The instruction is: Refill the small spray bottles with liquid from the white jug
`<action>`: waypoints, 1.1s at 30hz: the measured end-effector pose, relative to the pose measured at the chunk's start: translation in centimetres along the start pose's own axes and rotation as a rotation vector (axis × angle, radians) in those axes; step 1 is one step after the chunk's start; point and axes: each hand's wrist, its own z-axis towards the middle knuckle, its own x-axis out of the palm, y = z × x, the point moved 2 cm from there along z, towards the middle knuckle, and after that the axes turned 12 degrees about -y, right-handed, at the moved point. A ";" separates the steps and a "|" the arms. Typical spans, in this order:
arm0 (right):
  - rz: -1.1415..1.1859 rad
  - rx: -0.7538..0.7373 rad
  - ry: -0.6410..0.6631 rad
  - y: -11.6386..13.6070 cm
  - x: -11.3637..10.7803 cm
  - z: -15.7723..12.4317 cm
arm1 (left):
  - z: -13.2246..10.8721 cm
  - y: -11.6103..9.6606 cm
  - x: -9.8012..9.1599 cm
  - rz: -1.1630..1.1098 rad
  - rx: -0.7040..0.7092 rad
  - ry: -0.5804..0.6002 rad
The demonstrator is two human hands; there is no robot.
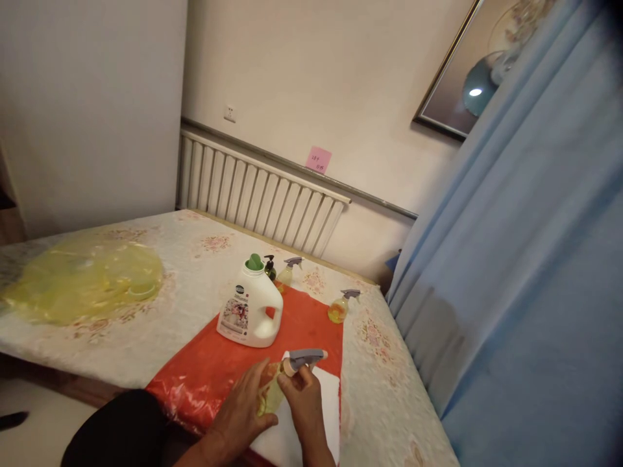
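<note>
spray bottle (273,394) in two-handed grip (242,403)

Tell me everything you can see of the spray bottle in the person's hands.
The spray bottle has a grey trigger head with a pale nozzle tip, a whitish collar and a see-through, yellow-tinted body that looks like plastic. It tilts, head up and to the picture's right, nozzle pointing right. The left hand cups the body; the right hand's fingers are just under the head. The hands hide part of it, so its fill level and what its base rests on cannot be told.
</note>
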 end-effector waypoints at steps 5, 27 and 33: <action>0.087 -0.002 -0.004 0.1 0.3 -0.3 | -0.3 0.3 0.2 0.035 0.053 -0.113; 0.248 0.036 -0.107 0.0 -1.1 -0.2 | -2.1 0.4 1.0 -0.188 -0.061 0.017; 0.251 0.023 -0.175 1.2 -2.0 0.1 | -2.1 0.5 0.6 -0.196 -0.113 0.056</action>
